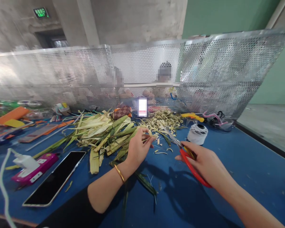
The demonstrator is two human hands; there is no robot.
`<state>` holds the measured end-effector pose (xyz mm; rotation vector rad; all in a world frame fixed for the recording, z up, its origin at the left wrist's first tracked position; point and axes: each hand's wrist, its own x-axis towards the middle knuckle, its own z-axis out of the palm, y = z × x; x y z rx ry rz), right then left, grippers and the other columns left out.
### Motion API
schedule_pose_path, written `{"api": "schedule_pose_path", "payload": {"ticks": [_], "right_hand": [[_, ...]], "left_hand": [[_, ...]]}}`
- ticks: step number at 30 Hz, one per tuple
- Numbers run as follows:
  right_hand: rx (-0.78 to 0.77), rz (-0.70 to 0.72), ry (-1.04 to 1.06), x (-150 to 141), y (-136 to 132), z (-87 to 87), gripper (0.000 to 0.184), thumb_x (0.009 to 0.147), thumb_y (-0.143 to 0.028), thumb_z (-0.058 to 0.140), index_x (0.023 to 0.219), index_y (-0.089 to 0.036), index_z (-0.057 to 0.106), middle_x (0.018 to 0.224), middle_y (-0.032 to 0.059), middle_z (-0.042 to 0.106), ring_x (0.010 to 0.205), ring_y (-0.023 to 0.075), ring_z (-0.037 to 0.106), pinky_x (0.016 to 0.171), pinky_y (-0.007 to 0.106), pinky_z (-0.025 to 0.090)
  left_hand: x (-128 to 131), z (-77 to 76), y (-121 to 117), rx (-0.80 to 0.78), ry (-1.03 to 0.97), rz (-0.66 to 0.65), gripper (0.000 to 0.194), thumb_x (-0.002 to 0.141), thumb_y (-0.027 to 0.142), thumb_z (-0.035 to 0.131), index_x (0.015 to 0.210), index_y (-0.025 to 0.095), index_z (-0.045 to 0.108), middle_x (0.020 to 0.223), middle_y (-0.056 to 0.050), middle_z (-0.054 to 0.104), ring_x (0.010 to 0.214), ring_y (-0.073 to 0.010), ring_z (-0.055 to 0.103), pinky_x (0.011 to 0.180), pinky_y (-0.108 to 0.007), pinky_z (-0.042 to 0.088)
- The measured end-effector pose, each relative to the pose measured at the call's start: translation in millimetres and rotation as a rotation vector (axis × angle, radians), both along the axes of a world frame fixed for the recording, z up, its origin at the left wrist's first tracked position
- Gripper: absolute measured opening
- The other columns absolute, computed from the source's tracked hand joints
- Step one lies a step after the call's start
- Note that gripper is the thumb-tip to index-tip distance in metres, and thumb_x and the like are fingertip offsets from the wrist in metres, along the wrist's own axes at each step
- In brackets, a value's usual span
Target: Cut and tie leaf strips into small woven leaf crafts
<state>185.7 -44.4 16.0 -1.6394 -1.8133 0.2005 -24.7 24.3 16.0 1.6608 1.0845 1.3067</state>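
My right hand [204, 158] grips a pair of scissors [192, 169] with red handles. Their metal blades point away toward a heap of cut husk trimmings [165, 120]. My left hand [139, 147], with a gold bangle at the wrist, is in front of the right end of a pile of pale green corn husks [106, 133]. Its fingers are curled in, thumb near the fingertips; whatever may be between them is too small to make out. Dark green leaf strips [146, 185] show below that hand. Loose snippets [161, 152] lie between the two hands.
A spool of white thread [197, 134] and a yellow-handled tool [193, 117] are at the right. On the left lie a phone [55, 179], a purple power strip [35, 167] with a white cable, and orange items. A perforated metal screen [144, 63] runs behind, people beyond it.
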Motion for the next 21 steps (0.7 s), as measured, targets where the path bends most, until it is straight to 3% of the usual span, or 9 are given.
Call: {"api": "schedule_pose_path", "payload": {"ticks": [3, 7, 10, 16, 21], "right_hand": [[-0.021, -0.051, 0.069, 2.5, 3.9, -3.3, 0.044, 0.078, -0.048, 0.060, 0.114, -0.023, 0.063, 0.087, 0.0049, 0.073, 0.078, 0.0242, 0.068, 0.067, 0.032, 0.053], [-0.084, 0.058, 0.176, 4.3, 7.1, -8.9, 0.054, 0.078, -0.050, 0.058, 0.121, -0.018, 0.058, 0.082, 0.0032, 0.070, 0.070, 0.0198, 0.065, 0.064, 0.029, 0.053], [-0.048, 0.069, 0.149, 1.4, 5.9, -8.9, 0.052, 0.076, -0.047, 0.060, 0.121, -0.020, 0.059, 0.087, 0.0037, 0.070, 0.075, 0.0205, 0.065, 0.069, 0.030, 0.053], [0.053, 0.041, -0.055, -4.2, 3.4, -7.1, 0.048, 0.077, -0.044, 0.061, 0.120, -0.024, 0.059, 0.104, 0.0067, 0.068, 0.084, 0.0226, 0.066, 0.070, 0.031, 0.053], [0.091, 0.054, -0.135, -4.0, 5.4, -11.3, 0.048, 0.076, -0.042, 0.062, 0.121, -0.025, 0.059, 0.107, 0.0068, 0.067, 0.081, 0.0224, 0.067, 0.067, 0.031, 0.054]], "left_hand": [[1.8, 1.3, 1.0, -0.246, -0.248, -0.089, 0.023, 0.074, 0.036, 0.068, 0.086, 0.017, 0.063, 0.074, 0.000, 0.066, 0.059, -0.0118, 0.061, 0.056, -0.022, 0.044], [1.5, 1.1, 1.5, -0.497, -0.476, -0.099, 0.027, 0.063, 0.033, 0.079, 0.075, 0.015, 0.064, 0.070, 0.002, 0.061, 0.062, -0.0084, 0.057, 0.051, -0.017, 0.038], [1.8, 3.2, -0.1, -0.633, -0.598, -0.096, 0.026, 0.063, 0.031, 0.080, 0.075, 0.015, 0.062, 0.068, 0.003, 0.059, 0.058, -0.0066, 0.055, 0.048, -0.016, 0.039], [3.2, 9.3, -2.9, -0.792, -0.670, -0.103, 0.016, 0.081, 0.027, 0.066, 0.075, 0.013, 0.060, 0.068, 0.001, 0.063, 0.048, -0.0043, 0.052, 0.043, -0.015, 0.041], [3.8, 8.8, -3.6, -0.809, -0.682, -0.110, 0.013, 0.085, 0.022, 0.061, 0.078, 0.012, 0.061, 0.066, 0.001, 0.062, 0.046, -0.0045, 0.052, 0.041, -0.015, 0.042]]}}
